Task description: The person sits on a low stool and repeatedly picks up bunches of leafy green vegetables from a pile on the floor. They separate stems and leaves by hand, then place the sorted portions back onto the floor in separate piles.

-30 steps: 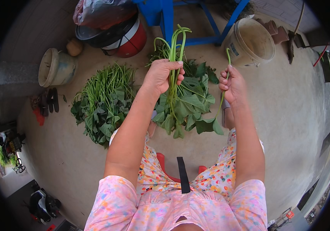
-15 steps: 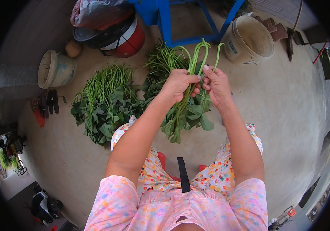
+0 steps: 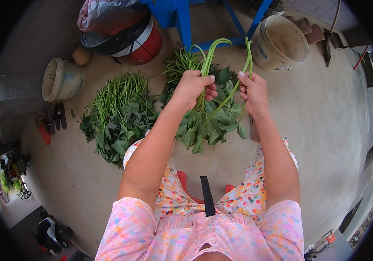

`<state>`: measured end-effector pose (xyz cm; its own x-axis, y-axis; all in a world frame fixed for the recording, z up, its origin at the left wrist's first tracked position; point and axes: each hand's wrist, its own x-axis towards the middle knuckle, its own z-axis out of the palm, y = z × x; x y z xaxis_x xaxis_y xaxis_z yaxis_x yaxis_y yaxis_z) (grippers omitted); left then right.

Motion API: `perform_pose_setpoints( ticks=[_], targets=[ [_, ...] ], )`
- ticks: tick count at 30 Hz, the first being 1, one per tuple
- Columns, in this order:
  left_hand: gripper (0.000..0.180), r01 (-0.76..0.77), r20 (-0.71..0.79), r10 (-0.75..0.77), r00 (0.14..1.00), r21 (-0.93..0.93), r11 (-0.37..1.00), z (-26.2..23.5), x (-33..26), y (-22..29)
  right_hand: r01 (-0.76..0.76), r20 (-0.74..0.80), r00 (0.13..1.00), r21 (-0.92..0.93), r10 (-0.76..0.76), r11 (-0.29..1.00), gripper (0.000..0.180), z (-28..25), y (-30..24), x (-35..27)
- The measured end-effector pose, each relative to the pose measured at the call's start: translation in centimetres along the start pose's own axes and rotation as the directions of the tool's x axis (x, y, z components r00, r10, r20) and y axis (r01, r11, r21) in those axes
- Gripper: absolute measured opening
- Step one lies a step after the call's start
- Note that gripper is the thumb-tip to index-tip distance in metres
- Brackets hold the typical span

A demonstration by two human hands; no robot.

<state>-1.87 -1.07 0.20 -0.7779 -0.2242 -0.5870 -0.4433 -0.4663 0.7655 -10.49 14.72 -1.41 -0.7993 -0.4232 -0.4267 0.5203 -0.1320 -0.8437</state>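
the left hand [image 3: 193,89] is closed in a fist around a bunch of leafy green stems [image 3: 208,117], cut ends pointing up and away, leaves hanging down toward the lap. just beside it, the right hand [image 3: 252,92] pinches a single stem [image 3: 248,56] between thumb and fingers, its leafy end trailing down into the same bunch.

to do this step well, i judge the single stem should be laid in with its cut end level with the others, the left fist loosened only enough to admit it, so the bundle does not splay.

below and to the left of the left hand lies a sorted pile of greens [image 3: 117,115] on the concrete floor [image 3: 325,130]; just beyond the hands a second heap of stems [image 3: 180,65] touches the hanging leaves. farther off, past the right hand, stands a pale bucket [image 3: 280,43]; past the left, a red pot [image 3: 130,39], a blue frame [image 3: 182,17], and, well apart, a tipped cream pot [image 3: 60,78].
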Motion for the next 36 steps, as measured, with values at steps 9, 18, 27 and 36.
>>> perform_pose_setpoints(
  ticks=[9, 18, 27, 36],
  targets=[
    [0.013, -0.192, -0.233, 0.203, 0.951, 0.072, 0.979, -4.4, -0.7, 2.8, 0.182, -0.171, 0.968, -0.02, -0.182, 0.983, 0.011, -4.7, -2.3, 1.0],
    [0.013, -0.236, -0.29, 0.255, 0.923, 0.097, 0.967, -5.4, -1.0, 3.4, 0.256, -0.363, 0.915, 0.18, -0.178, 0.95, 0.016, -6.6, -3.9, 1.4],
    [0.014, -0.229, -0.266, 0.241, 0.933, 0.074, 0.971, -5.0, -0.9, 3.1, 0.149, -0.284, 0.959, 0.465, -0.012, 0.873, 0.018, -9.3, -3.7, 2.2],
    [0.014, -0.171, -0.203, 0.149, 0.968, -0.094, 0.981, -4.3, -1.1, 3.2, 0.099, -0.24, 0.97, 0.483, 0.023, 0.87, 0.017, -8.8, -3.9, 1.8]
  ],
)
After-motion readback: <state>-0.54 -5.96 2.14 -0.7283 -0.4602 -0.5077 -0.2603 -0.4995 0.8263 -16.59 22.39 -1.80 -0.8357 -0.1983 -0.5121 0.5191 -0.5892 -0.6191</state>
